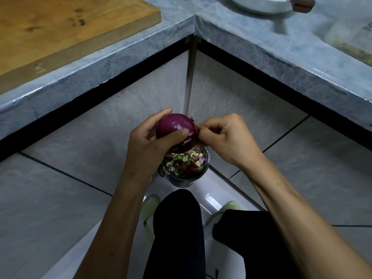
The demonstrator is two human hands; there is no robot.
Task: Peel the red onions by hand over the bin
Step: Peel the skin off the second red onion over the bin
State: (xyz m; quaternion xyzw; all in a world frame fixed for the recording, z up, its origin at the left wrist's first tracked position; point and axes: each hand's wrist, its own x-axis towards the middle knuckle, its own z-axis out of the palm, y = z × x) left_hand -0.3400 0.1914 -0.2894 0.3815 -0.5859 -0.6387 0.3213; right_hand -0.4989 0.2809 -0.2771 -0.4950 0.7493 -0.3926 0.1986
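Tiled corner floor, bin (184, 174) below; left hand (148, 143) cups red onion (176, 130), right hand (225, 137) pinches its skin

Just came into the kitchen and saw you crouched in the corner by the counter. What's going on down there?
A person is peeling a red onion over a small bin on the floor. The left hand grips the onion, thumb across its front, while the right hand pinches a bit of skin at its side. Much of the onion already looks smooth and glossy. The bin below holds vegetable scraps and purple peel. A wooden cutting board lies on the counter above.
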